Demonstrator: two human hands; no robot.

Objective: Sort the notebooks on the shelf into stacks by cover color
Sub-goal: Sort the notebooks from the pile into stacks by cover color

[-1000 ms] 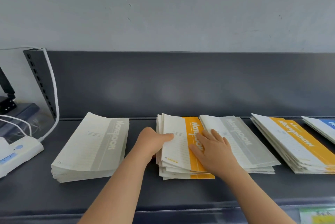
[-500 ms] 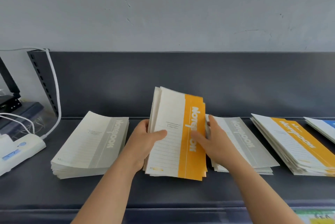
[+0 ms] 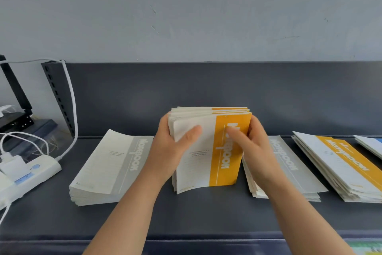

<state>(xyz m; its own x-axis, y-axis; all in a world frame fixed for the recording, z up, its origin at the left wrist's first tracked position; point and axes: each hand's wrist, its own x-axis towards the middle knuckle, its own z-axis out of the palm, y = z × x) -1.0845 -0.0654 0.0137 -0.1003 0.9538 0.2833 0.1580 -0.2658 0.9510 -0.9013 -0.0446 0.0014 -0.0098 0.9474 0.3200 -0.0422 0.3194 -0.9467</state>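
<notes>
Gripping the orange notebook bundle (image 3: 208, 168), left hand (image 3: 167, 147) and right hand (image 3: 257, 151), upright on shelf (image 3: 206, 217)

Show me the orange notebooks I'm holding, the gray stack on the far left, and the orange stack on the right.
held orange notebooks (image 3: 224, 174), head view, front cover's orange band.
left gray stack (image 3: 107, 164), head view, top cover's pale part.
right orange stack (image 3: 347, 155), head view, top cover's orange band.
</notes>
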